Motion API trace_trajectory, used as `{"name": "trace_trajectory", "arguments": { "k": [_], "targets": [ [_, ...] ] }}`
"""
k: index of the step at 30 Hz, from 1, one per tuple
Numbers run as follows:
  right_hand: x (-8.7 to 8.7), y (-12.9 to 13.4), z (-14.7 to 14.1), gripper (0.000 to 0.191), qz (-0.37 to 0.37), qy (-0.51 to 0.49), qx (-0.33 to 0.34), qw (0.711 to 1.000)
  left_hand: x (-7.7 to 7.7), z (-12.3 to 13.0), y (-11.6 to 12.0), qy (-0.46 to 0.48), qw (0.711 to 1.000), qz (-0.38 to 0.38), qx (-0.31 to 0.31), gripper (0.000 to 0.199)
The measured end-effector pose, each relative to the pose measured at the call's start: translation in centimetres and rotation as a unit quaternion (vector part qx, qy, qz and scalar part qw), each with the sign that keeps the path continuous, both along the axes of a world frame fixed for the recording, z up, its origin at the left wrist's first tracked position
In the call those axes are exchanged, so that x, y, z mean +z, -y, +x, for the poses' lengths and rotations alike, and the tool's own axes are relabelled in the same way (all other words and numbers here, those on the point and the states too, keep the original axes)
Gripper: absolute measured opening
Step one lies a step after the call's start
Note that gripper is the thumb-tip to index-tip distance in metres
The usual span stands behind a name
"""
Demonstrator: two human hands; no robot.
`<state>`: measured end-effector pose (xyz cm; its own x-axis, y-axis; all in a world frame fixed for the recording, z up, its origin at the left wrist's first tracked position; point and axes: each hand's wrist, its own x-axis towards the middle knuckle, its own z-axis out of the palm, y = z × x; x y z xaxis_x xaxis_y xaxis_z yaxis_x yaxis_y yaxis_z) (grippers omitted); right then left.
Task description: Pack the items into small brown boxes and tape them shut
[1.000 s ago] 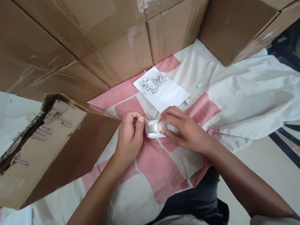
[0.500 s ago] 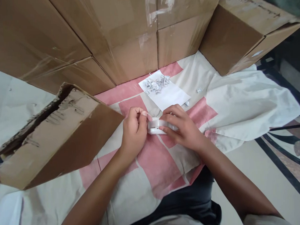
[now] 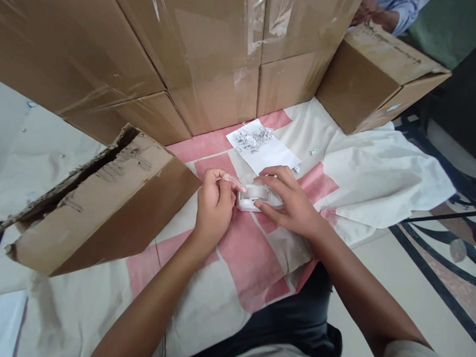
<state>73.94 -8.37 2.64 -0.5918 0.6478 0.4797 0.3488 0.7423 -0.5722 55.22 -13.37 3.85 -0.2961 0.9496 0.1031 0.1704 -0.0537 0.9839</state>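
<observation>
A white tape dispenser [image 3: 245,205] with a roll of clear tape [image 3: 256,192] stands on the pink and cream cloth. My right hand [image 3: 288,197] is closed around its right part, thumb on the near side and fingers on the far side. At the dispenser's left end, my left hand [image 3: 216,200] pinches a strip of clear tape [image 3: 238,184] between thumb and forefinger. Just beyond lies a white sheet of paper [image 3: 274,157] carrying a heap of small paper cutouts [image 3: 255,139]. A few cutouts lie off the sheet, one to its right [image 3: 313,151].
Large taped cardboard boxes [image 3: 213,69] form a wall behind the sheet. An open carton [image 3: 133,220] stands at left and another carton [image 3: 368,83] at right. Another person's hands [image 3: 379,17] rest by the right carton. A folded white item [image 3: 8,325] lies at lower left.
The tape strip in my left hand now shows longer, between the fingers and the dispenser. My right hand keeps its hold. The view has shifted slightly, showing more of the other person.
</observation>
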Motion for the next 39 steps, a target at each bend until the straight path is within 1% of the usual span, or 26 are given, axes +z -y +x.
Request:
{"name": "trace_trajectory", "arguments": {
  "k": [1, 3, 5, 11, 15, 18, 20, 22, 24, 26, 28, 30, 32, 33, 36, 39],
  "targets": [
    [0.1, 0.0, -0.2, 0.023, 0.010, -0.001, -0.002, 1.000, 0.0, 0.0, 0.0, -0.003, 1.000, 0.007, -0.001, 0.018],
    [0.1, 0.1, -0.5, 0.016, 0.026, -0.009, -0.011, 1.000, 0.0, 0.1, 0.1, -0.010, 1.000, 0.015, 0.002, 0.017],
    [-0.1, 0.3, -0.3, 0.010, 0.024, -0.020, -0.028, 0.999, 0.0, 0.3, 0.3, -0.012, 1.000, 0.012, 0.008, 0.017],
    [-0.8, 1.2, 0.9, 0.014, -0.016, 0.001, -0.049, 0.999, 0.5, 1.1, 1.0, -0.031, 0.999, -0.003, 0.006, 0.016],
    [-1.1, 1.5, 0.8, 0.013, -0.027, 0.022, -0.067, 0.997, 1.0, 0.5, 1.0, -0.024, 0.998, 0.033, 0.057, 0.015],
    [-1.2, 1.6, 0.8, 0.013, -0.044, 0.020, -0.069, 0.996, 1.6, -0.5, 1.1, -0.059, 0.993, 0.048, 0.085, 0.016],
    [-1.3, 1.6, 1.0, 0.014, -0.044, 0.011, -0.071, 0.996, 2.0, -1.1, 1.2, -0.102, 0.990, 0.051, 0.081, 0.016],
    [-1.1, 1.7, 1.1, 0.018, -0.028, -0.006, -0.079, 0.996, 2.7, -1.3, 1.4, -0.148, 0.984, 0.054, 0.078, 0.015],
    [-0.7, 1.9, 0.8, 0.027, 0.002, -0.024, -0.090, 0.996, 3.5, -1.0, 1.6, -0.191, 0.977, 0.061, 0.068, 0.014],
    [0.0, 2.3, 0.2, 0.034, 0.033, -0.032, -0.104, 0.993, 4.4, -0.3, 1.6, -0.227, 0.970, 0.075, 0.045, 0.013],
    [0.8, 2.8, -0.9, 0.035, 0.052, -0.029, -0.141, 0.988, 5.1, 0.7, 1.6, -0.255, 0.963, 0.089, 0.017, 0.015],
    [1.5, 3.5, -2.1, 0.029, 0.055, -0.017, -0.203, 0.977, 5.6, 1.9, 1.6, -0.280, 0.955, 0.100, 0.002, 0.016],
    [1.9, 4.1, -3.0, 0.018, 0.043, -0.009, -0.258, 0.965, 5.6, 3.0, 1.7, -0.300, 0.947, 0.111, -0.002, 0.015],
    [2.0, 4.3, -3.2, 0.015, 0.031, -0.012, -0.273, 0.961, 5.5, 3.4, 1.8, -0.308, 0.944, 0.117, -0.001, 0.014],
    [1.9, 4.4, -2.7, 0.015, -0.022, -0.062, -0.276, 0.959, 4.6, 3.6, 2.4, -0.294, 0.946, 0.139, 0.000, 0.010],
    [1.3, 4.1, -1.5, 0.014, -0.078, -0.135, -0.268, 0.951, 2.8, 2.5, 2.8, -0.236, 0.960, 0.152, 0.004, 0.017]
  ]
}}
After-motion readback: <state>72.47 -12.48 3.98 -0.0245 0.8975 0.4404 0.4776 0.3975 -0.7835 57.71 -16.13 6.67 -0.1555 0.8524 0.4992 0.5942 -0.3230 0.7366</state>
